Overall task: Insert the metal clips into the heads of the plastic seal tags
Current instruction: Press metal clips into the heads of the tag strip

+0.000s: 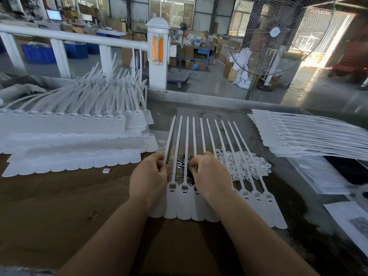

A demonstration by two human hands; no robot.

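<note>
Your left hand pinches a strap to steady the row of seal tags on the surface; your right hand curls its fingers into the metal clips piled behind the heads.

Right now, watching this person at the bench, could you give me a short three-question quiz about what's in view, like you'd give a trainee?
1. True or false: the pile of white plastic pieces lies to the right of the right hand.
2. What lies under the straps between the two hands? A) dark metal clips B) screws C) coins
3. Fill in: the left hand has its fingers at a white ____ of the strip of seal tags lying across the table.

Key: 1 true. 2 A. 3 strap.
</note>
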